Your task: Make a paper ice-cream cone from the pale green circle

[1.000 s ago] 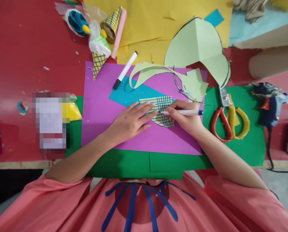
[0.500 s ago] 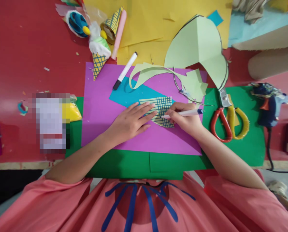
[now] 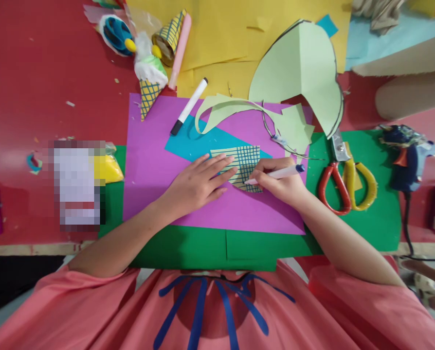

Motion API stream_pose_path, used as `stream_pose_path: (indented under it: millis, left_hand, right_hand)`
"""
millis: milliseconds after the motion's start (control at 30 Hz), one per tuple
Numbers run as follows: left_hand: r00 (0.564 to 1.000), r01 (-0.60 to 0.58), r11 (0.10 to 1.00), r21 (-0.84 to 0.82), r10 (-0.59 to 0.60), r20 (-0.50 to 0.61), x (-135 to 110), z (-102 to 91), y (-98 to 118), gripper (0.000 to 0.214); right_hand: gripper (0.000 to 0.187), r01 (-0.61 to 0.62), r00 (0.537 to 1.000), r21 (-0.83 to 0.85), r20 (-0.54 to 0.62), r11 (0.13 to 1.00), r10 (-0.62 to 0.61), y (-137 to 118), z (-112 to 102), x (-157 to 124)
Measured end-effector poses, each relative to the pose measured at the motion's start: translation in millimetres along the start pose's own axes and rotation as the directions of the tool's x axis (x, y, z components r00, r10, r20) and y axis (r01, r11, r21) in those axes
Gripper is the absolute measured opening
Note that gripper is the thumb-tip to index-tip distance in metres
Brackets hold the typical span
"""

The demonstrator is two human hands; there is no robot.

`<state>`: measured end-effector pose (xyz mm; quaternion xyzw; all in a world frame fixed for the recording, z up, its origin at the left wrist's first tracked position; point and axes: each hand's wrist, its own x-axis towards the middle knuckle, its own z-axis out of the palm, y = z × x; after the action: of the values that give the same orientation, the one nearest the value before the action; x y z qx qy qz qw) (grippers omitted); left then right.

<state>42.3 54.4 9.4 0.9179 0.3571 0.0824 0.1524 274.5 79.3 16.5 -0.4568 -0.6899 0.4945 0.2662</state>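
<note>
A pale yellow-green paper piece (image 3: pixel 249 158) lies on the purple sheet (image 3: pixel 148 194), partly over a blue paper (image 3: pixel 217 136). Dark lines run across it, crossed into a grid on its right part. My left hand (image 3: pixel 199 184) lies flat on the left part of this piece, fingers stretched and slightly apart. In my right hand (image 3: pixel 281 182) is a white marker with a blue end (image 3: pixel 285 171), its tip touching the gridded part near the lower edge. Just beyond the paper lies a white marker with a black cap (image 3: pixel 189 107).
Scissors (image 3: pixel 337 182) with red and yellow handles lie right, beside a blue glue gun (image 3: pixel 409 160). Light green cut paper (image 3: pixel 286 68) and curled scraps (image 3: pixel 235 108) spread beyond my hands. Paper ice-cream cones (image 3: pixel 150 92) and a pink marker (image 3: pixel 181 51) stand at the upper left.
The marker tip has moved slightly down along the gridded part, my right hand shifting with it. My left hand keeps its place. The large light green paper has shifted slightly.
</note>
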Motion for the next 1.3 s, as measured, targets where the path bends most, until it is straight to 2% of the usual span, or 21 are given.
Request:
stream_pose_path:
  millis: [567, 633, 733, 800, 867, 967, 1100, 1300]
  left_hand:
    - [1.000, -0.002, 1.000, 0.018, 0.001, 0.005, -0.1, 0.0, -0.2, 0.042]
    - [1.000, -0.008, 1.000, 0.024, 0.008, 0.007, -0.1, 0.1, -0.8, 0.043]
    - [1.000, -0.007, 1.000, 0.014, 0.007, 0.021, -0.3, -0.3, -1.3, 0.043]
    - [1.000, -0.011, 1.000, 0.011, 0.011, 0.027, -0.9, -0.6, -0.3, 0.044]
    - [0.999, -0.032, 0.999, 0.021, 0.032, 0.020, -1.8, -0.3, 2.3, 0.045]
    - [0.997, -0.079, 0.996, 0.051, 0.079, 0.006, -3.1, 1.1, 8.5, 0.043]
    - [0.995, -0.099, 0.992, 0.080, 0.099, 0.005, -3.1, 2.9, 14.7, 0.043]
    - [0.995, -0.095, 0.995, 0.045, 0.096, -0.025, -1.8, 3.7, 13.5, 0.039]
  right_hand:
    - [0.022, 0.023, 0.991, 0.025, 0.129, 0.999, -0.026, 1.2, -4.6, -1.3]
    - [0.020, -0.015, 0.995, 0.102, 0.103, 0.995, 0.004, 2.1, -6.6, -1.2]
    - [0.017, -0.085, 0.996, 0.285, -0.001, 0.955, 0.089, 5.7, -8.3, -0.9]
    - [0.017, -0.055, 0.991, 0.369, -0.094, 0.928, 0.096, 8.7, -7.5, -0.7]
    - [0.017, 0.023, 0.982, 0.400, -0.182, 0.916, 0.055, 11.1, -5.6, -0.8]
    - [0.014, 0.080, 0.975, 0.378, -0.224, 0.922, 0.007, 12.3, -2.5, -1.6]
    - [0.011, 0.030, 0.982, 0.261, -0.186, 0.965, 0.020, 12.2, 0.0, -2.1]
    - [0.018, -0.009, 0.981, 0.076, -0.194, 0.997, 0.023, 13.4, 1.9, 0.1]
